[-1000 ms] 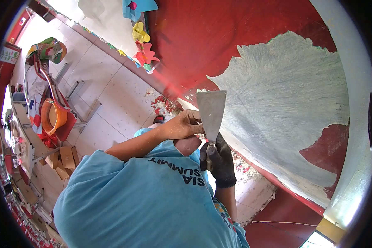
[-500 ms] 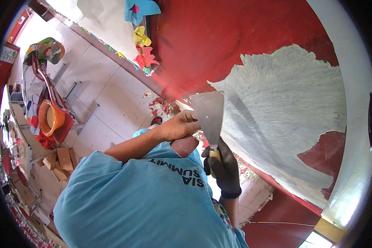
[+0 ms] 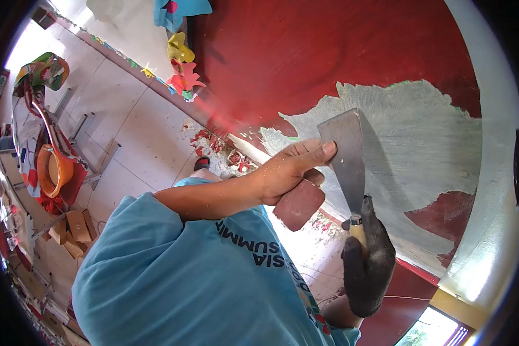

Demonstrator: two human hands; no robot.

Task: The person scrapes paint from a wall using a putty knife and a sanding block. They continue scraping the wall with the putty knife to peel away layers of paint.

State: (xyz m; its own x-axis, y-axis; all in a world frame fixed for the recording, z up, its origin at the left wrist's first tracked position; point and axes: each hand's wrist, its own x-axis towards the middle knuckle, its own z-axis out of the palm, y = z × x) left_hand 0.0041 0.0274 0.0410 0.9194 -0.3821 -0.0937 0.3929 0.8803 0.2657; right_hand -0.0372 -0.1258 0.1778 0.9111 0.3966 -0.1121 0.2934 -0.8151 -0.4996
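My right hand [image 3: 372, 259], in a dark glove, is wrapped round the wooden handle of a wide putty knife [image 3: 349, 155], its blade pointing up. My bare left hand [image 3: 291, 173] has its thumb against the blade's left edge. A flat, dull-red piece with rounded corners [image 3: 300, 205] hangs below its curled fingers, held in that hand; its material I cannot tell. Behind the blade is a red wall [image 3: 328, 46] with a large scraped grey-white patch [image 3: 421, 132] and a jagged paint edge.
Red paint flakes [image 3: 236, 161] lie on the tiled floor [image 3: 141, 130] along the wall. At left are an orange basin [image 3: 55, 171], cardboard boxes [image 3: 75, 230] and a cluttered table. Paper flowers [image 3: 181, 75] hang at the wall's edge. A window [image 3: 432, 328] shows at bottom right.
Both hands and the putty knife have moved right in view, as the view itself shifted. The left thumb now lies on the blade's edge, and more of the dull-red piece shows.
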